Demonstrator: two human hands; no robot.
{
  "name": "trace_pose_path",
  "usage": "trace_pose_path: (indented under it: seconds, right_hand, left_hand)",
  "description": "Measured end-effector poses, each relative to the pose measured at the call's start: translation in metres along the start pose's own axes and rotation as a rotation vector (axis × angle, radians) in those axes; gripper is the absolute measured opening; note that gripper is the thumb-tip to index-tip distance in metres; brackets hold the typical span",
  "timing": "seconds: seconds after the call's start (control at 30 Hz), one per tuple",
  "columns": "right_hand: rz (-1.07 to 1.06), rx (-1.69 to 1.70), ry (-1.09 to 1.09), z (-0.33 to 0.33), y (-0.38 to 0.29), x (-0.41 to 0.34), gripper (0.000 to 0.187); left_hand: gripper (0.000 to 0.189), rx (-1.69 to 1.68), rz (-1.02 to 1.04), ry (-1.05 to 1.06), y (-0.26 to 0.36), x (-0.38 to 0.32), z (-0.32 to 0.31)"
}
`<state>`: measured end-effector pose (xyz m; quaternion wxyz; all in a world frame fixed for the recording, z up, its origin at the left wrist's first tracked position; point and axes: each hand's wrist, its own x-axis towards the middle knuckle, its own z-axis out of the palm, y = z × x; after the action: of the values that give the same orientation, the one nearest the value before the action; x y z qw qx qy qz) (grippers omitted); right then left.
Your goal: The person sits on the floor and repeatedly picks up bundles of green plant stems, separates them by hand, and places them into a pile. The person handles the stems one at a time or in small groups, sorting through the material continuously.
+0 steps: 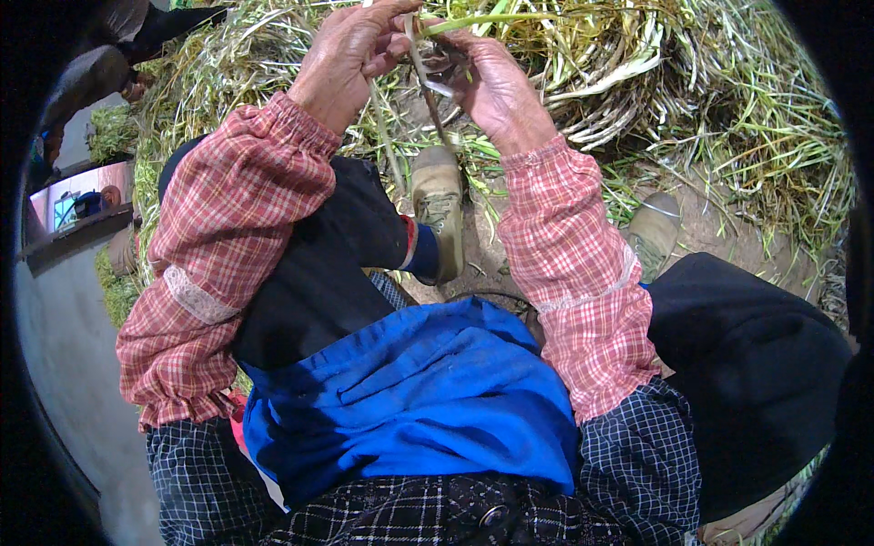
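My left hand (348, 58) and my right hand (502, 92) are close together at the top edge. A slender plant stalk (418, 48) is pinched in the fingers of my left hand, and a brownish strip hangs below it. My right hand's fingers are curled around the base of a green stem (485, 22), which stretches to the right, with dark, papery scraps beside the palm. The upper fingertips of my left hand are cut off by the frame. Right behind both hands lies a heap of long-leaved, pale-stemmed plants (614, 89), perhaps garlic or scallions.
More cut greens (252, 61) are piled at the upper left. Below the hands are my left shoe (438, 205) and right shoe (654, 228) on littered soil (710, 211). A blue apron (410, 396) covers my lap. Another person's dark-clothed limb (85, 82) shows at the upper left.
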<state>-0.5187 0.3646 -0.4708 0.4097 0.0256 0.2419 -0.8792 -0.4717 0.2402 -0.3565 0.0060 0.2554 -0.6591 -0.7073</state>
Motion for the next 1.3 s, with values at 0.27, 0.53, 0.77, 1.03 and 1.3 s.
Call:
trace_pose_path:
  seconds: [0.27,0.53,0.77,1.03,1.3]
  right_hand:
    - [-0.137,0.093,-0.153,-0.001,0.006,-0.002,0.022]
    - [0.011,0.021,-0.018,0.015,0.010,0.000,0.033]
    - [-0.632,-1.310,0.105,-0.049,0.044,0.038,0.046]
    - [-0.580,-1.886,0.259,-0.025,0.040,-0.005,0.018]
    - [-0.741,-1.949,0.111,-0.096,0.096,-0.024,0.009]
  left_hand:
    - [0.019,0.010,0.035,-0.016,-0.003,0.006,-0.007]
    - [0.018,0.172,-0.027,0.026,0.002,0.005,0.003]
    - [0.020,0.482,0.089,0.033,-0.007,-0.005,0.047]
    - [0.021,0.711,0.267,-0.068,-0.004,-0.002,0.024]
    - [0.021,0.561,0.363,0.010,0.045,0.003,0.014]
